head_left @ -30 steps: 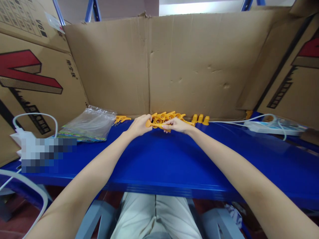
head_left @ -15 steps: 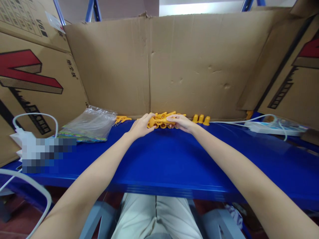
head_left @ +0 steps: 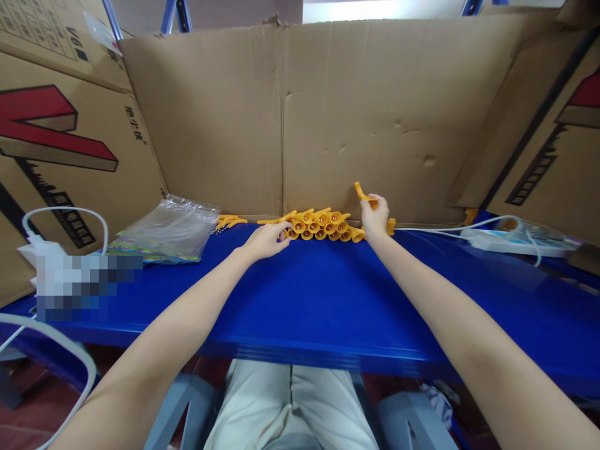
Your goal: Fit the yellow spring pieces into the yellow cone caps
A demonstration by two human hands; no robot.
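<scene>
A low stack of yellow horn-shaped plastic pieces (head_left: 323, 225) lies along the foot of the cardboard, flared round openings facing me. At its left end is my left hand (head_left: 268, 240), thumb and fingers curled round an end piece that they partly hide. My right hand (head_left: 375, 219) is raised at the stack's right end. It pinches one yellow horn-shaped piece (head_left: 360, 191), narrow stem pointing up and left. Behind that hand, a yellow cup-like piece (head_left: 391, 226) stands on the blue tabletop (head_left: 328, 294); others beside it are hidden.
Clear plastic bags (head_left: 164, 231) lie to the left, with small orange pieces (head_left: 229, 221) beside them. A cardboard sheet (head_left: 365, 112) stands behind, between printed boxes (head_left: 56, 156). On the right are a white power strip (head_left: 520, 240) and cables. A white charger (head_left: 44, 250) sits far left.
My right hand has moved right and up from the stack, now holding a yellow horn-shaped piece. My left hand stays at the left end; more of the stack shows.
</scene>
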